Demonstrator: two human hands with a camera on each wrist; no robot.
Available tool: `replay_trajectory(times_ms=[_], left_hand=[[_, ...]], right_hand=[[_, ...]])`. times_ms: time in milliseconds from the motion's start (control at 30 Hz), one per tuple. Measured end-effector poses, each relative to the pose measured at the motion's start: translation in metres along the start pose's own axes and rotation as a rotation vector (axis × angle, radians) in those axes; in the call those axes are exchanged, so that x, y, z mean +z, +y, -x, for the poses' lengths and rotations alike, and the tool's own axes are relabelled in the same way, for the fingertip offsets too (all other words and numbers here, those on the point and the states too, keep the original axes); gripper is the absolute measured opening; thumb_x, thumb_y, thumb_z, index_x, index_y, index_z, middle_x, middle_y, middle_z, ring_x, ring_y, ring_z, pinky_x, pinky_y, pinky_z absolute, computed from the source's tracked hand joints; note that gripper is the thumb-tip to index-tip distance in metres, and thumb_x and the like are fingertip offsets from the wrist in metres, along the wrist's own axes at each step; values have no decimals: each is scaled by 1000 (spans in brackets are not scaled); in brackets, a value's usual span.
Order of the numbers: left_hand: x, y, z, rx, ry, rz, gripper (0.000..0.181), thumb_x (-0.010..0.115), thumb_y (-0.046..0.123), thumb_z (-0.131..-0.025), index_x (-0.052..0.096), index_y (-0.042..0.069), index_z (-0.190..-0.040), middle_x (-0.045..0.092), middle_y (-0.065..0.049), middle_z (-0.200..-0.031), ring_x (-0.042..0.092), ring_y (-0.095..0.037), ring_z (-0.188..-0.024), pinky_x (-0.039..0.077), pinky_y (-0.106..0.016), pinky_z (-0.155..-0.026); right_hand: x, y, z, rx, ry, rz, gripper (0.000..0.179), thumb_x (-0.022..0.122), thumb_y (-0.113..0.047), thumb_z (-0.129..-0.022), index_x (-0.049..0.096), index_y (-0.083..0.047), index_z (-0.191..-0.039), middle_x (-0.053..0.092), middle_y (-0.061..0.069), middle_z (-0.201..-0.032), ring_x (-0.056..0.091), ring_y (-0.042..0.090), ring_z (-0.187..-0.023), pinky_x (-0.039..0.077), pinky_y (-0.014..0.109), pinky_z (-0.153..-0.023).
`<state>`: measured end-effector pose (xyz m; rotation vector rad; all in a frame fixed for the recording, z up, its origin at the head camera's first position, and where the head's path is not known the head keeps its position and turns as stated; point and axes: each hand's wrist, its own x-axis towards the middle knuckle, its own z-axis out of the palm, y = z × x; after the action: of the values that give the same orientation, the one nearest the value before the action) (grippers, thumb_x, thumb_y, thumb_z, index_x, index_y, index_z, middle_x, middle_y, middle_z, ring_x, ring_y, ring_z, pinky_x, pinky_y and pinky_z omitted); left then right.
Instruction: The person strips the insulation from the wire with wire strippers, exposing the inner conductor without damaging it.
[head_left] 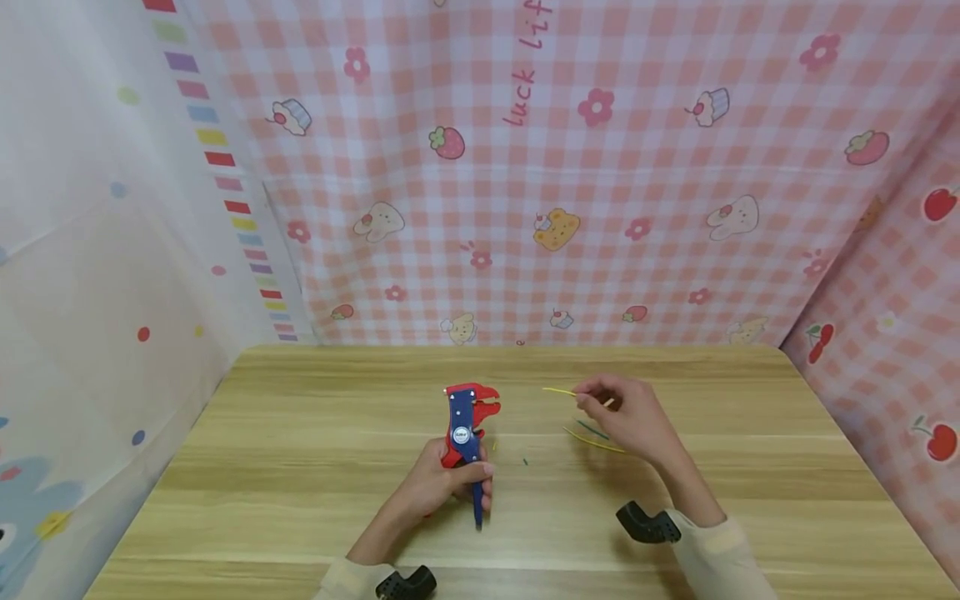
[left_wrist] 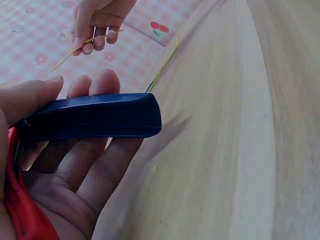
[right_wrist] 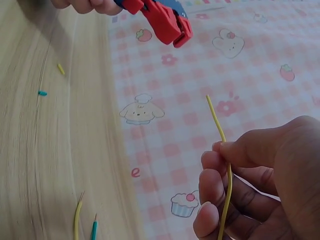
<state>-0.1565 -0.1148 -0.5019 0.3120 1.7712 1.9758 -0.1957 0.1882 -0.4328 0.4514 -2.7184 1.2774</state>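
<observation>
My left hand (head_left: 433,482) grips a red and blue wire stripper (head_left: 460,412) by its handles, its red head upward with the jaws apart and facing right. Nothing lies between those jaws. To the right, above the table, my right hand (head_left: 633,417) pinches a yellow wire (right_wrist: 215,117) between thumb and fingers. The wire's free end points left toward the stripper, a gap away from it; in the right wrist view that end is covered in yellow insulation. Below the right hand lie another yellow wire (right_wrist: 77,220) and a green wire (right_wrist: 94,230), both with bare strands showing at one end.
Small cut bits lie on the wooden table (head_left: 300,400) between the hands: a green one (right_wrist: 43,93) and a yellow one (right_wrist: 61,69). A pink checked cloth (head_left: 487,183) hangs behind the table, with more cloth at both sides. Each wrist carries a black mount.
</observation>
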Motion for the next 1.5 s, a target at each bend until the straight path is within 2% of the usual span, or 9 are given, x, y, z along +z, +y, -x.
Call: replay_trajectory(times_ms=[200, 367, 533, 633, 767, 967, 1167, 1333, 1500], left_hand=[[4, 1, 0, 35, -27, 67, 23, 68, 9, -98, 54, -5, -108, 72, -3, -79, 75, -18, -69, 65, -40, -73], [8, 5, 1, 40, -45, 80, 32, 70, 12, -97, 51, -8, -111, 72, -3, -80, 74, -18, -69, 65, -41, -74], [16, 11, 3, 15, -54, 76, 15, 65, 8, -99, 56, -1, -106, 72, -4, -80, 74, -19, -70, 65, -40, -75], [19, 13, 4, 28, -64, 73, 11, 64, 6, -100, 57, -1, -105, 72, -4, -80, 74, -18, -70, 65, -40, -74], [24, 16, 6, 54, -82, 74, 13, 66, 8, -99, 57, 0, -105, 72, -3, -80, 74, -18, -70, 65, -39, -72], [32, 22, 8, 48, -96, 76, 23, 68, 13, -99, 56, -4, -108, 72, -3, -81, 74, -17, -71, 65, -37, -73], [36, 25, 10, 71, -117, 75, 12, 67, 11, -99, 59, 3, -104, 72, -4, -82, 74, -17, -71, 65, -36, -73], [37, 28, 11, 98, -123, 68, 15, 66, 10, -100, 58, -1, -105, 72, -3, -81, 74, -17, -70, 65, -36, -72], [39, 29, 12, 122, -135, 68, 12, 66, 10, -99, 59, 2, -103, 72, -3, -81, 75, -16, -70, 65, -37, -71]], right_hand=[[0, -8, 2, -14, 2, 4, 7, 68, -16, -98, 75, -16, -102, 75, 0, -91, 64, 11, -73, 54, 23, -66], [-2, -15, 4, -21, 1, 7, 6, 69, -17, -98, 74, -18, -100, 75, -3, -90, 63, 10, -73, 53, 23, -65], [-3, -21, 5, -32, -12, 2, 5, 70, -17, -98, 74, -16, -101, 75, 0, -89, 63, 10, -71, 53, 23, -64], [-3, -24, 6, -48, -21, -9, 4, 70, -17, -98, 74, -16, -100, 75, -1, -87, 63, 10, -71, 53, 23, -63], [-3, -27, 8, -83, -24, -6, 3, 71, -17, -97, 74, -19, -98, 73, -7, -85, 63, 7, -73, 53, 23, -64], [-4, -33, 9, -115, -36, -24, 5, 72, -16, -97, 73, -20, -95, 72, -9, -82, 61, 7, -70, 50, 22, -60], [-3, -37, 10, -140, -44, -31, 6, 72, -17, -96, 74, -22, -94, 71, -9, -80, 58, 6, -65, 49, 22, -57], [-2, -41, 11, -145, -53, -49, 5, 72, -17, -97, 74, -21, -94, 72, -3, -80, 58, 6, -64, 48, 22, -56], [-1, -46, 12, -143, -55, -55, 5, 73, -16, -96, 74, -21, -94, 71, -8, -79, 58, 6, -66, 48, 22, -57]])
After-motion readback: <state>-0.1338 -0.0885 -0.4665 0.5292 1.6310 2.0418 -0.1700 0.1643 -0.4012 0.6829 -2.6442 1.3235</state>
